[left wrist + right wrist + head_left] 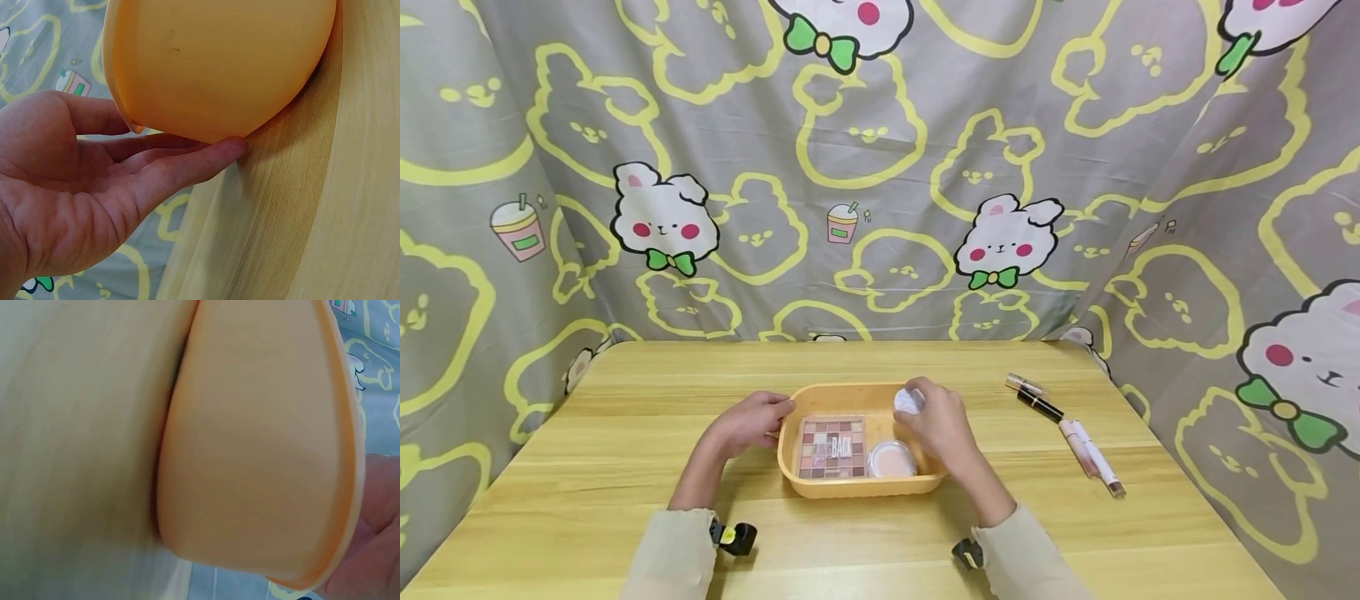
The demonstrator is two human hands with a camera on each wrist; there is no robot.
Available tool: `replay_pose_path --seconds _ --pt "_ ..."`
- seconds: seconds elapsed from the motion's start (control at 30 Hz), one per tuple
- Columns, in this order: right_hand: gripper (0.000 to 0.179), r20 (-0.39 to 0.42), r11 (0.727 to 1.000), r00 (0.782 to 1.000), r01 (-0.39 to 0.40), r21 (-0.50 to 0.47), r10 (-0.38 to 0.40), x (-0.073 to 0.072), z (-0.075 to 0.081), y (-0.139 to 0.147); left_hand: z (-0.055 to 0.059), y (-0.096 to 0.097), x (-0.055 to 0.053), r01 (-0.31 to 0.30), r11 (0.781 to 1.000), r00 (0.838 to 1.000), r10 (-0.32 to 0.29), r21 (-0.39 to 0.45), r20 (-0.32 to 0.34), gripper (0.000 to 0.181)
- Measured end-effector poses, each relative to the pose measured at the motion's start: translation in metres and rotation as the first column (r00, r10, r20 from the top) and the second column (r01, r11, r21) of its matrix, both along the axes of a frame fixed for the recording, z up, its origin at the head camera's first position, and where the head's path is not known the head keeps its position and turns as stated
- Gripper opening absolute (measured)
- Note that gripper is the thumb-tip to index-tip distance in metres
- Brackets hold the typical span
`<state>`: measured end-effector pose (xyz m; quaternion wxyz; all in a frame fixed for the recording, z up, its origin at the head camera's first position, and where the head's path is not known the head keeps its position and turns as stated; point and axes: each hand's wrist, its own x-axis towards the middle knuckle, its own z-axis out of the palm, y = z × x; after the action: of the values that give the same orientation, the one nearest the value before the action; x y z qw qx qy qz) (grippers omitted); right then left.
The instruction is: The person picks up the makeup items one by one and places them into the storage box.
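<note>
A yellow-orange plastic basket [820,490] rests on the table in the head view. In it lie an eyeshadow palette [832,450] with many small pans and, beside that, a round powder compact [892,460] with a clear lid. My left hand [751,425] holds the basket's left end at the rim; in the left wrist view its fingers lie against the outer wall. Above the basket's right back corner, my right hand [938,421] pinches a round white compact [908,402]. The right wrist view shows mostly the basket's outer wall [256,437], hiding what that hand holds.
Right of the basket, several slim makeup tubes lie on the wooden table [685,375]: a clear-and-pink tube [1024,383], a black tube [1040,406], a pink tube [1078,450] and a white tube [1097,458]. A patterned curtain [865,275] hangs behind and at both sides.
</note>
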<state>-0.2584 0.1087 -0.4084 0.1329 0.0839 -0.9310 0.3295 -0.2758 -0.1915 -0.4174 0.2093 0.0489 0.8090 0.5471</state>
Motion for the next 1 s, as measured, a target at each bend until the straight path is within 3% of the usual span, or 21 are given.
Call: replay_pose_path --seconds 0.23,0.5,1.0 --pt "0.042 0.038 1.000 0.999 -0.011 0.012 0.011 0.001 -0.005 -0.002 -0.001 0.001 -0.001 -0.012 1.000 1.000 0.012 -0.007 0.006 0.050" --pt "0.040 0.003 0.998 1.000 -0.031 0.062 0.031 -0.002 -0.007 -0.003 -0.001 0.001 -0.001 -0.010 1.000 1.000 0.010 -0.023 0.000 0.051" --pt "0.042 0.026 0.992 0.997 -0.073 0.104 0.070 -0.012 -0.010 -0.006 0.000 0.000 0.001 0.001 1.000 1.000 -0.001 0.001 0.002 0.050"
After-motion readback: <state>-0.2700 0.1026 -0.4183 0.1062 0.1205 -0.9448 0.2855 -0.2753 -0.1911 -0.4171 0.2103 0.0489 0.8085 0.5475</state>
